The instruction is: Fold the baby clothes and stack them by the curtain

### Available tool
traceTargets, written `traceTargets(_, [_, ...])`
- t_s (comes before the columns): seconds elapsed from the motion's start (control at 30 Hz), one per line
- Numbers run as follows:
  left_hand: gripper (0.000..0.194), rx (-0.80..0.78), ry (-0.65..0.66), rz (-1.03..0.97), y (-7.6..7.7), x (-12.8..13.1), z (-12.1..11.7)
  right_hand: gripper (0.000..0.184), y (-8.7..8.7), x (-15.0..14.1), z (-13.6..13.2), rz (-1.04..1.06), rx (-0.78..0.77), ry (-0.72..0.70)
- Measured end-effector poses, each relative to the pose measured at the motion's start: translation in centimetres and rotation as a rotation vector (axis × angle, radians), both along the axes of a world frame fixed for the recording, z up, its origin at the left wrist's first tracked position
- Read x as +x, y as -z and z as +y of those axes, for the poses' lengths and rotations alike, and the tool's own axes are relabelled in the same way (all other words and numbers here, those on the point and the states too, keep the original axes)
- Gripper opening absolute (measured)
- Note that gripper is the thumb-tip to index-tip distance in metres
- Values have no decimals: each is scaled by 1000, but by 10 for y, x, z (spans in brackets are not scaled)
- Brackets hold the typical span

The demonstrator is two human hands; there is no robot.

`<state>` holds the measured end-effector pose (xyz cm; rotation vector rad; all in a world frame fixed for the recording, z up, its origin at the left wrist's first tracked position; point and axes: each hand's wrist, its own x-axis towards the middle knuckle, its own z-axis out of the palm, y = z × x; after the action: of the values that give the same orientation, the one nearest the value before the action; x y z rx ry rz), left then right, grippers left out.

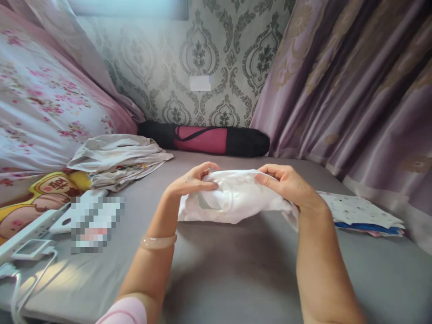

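A white garment (236, 198), partly bunched, hangs between my two hands above the grey sheet. My left hand (194, 180) pinches its upper left edge between thumb and fingers. At the upper right edge, my right hand (283, 182) grips the cloth the same way, and a loose end droops beside that wrist. Folds hide the garment's exact kind. Off to the right lies a folded stack of clothes (361, 211), white with small dots on top and blue beneath. A heap of pale clothes (118, 157) lies at the far left.
The grey sheet (236, 279) covers the bed. A black and dark pink rolled bag (202, 139) rests along the wall. Left are a yellow cartoon cushion (40, 193), a power strip (33, 229) with white cables, and a blurred-out item (97, 225). Curtains (354, 90) hang on the right.
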<state>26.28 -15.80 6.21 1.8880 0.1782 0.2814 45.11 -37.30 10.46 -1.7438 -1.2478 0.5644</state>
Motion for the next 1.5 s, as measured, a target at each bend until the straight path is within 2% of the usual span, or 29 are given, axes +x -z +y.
traceTargets(0.03, [49, 72, -12, 6, 4, 5, 0, 44, 1, 3, 0, 9, -22, 24])
traceTargets(0.1, [45, 204, -92, 38, 21, 19, -2, 47, 17, 14, 4, -39, -119, 69])
traceTargets(0.17, [42, 286, -184, 82, 45, 34, -4, 49, 43, 29, 10, -158, -278, 118])
traceTargets(0.27, [38, 348, -225, 107, 83, 53, -7, 45, 78, 50, 17, -266, -507, 113])
traceTargets(0.33, [33, 390, -226, 71, 100, 60, -8, 37, 91, 59, 19, -280, -520, 103])
traceTargets(0.43, [33, 461, -215, -19, 111, 64, -9, 26, 98, 64, 20, -307, -422, 105])
traceTargets(0.57, [32, 488, -193, -94, 108, 68, -13, 20, 100, 62, 26, -312, -410, 82])
traceTargets(0.63, [28, 432, -206, -119, 104, 68, -15, 18, 99, 56, 32, -349, -314, 116])
traceTargets(0.73, [27, 292, -225, -120, 95, 67, -19, 23, 97, 43, 45, -300, -94, 121])
traceTargets(0.8, [28, 193, -230, -111, 88, 65, -22, 26, 95, 33, 53, -148, -21, 33])
traceTargets(0.93, [33, -81, -228, -103, 76, 61, -26, 29, 92, 19, 62, 78, 21, -132])
traceTargets(1.03, [38, -249, -253, -121, 71, 60, -28, 28, 88, 14, 61, 67, 30, -125])
traceTargets(1.1, [39, -292, -270, -100, 69, 60, -30, 26, 85, 12, 60, 39, 26, -120])
traceTargets(1.27, [38, -198, -273, 10, 60, 53, -29, 25, 80, 12, 56, -46, 13, -64])
traceTargets(1.4, [39, -62, -287, 1, 51, 34, -11, 30, 80, 21, 50, -64, 40, 43])
traceTargets(1.5, [41, 33, -300, 105, 45, 12, 4, 31, 80, 31, 44, -55, 81, 109])
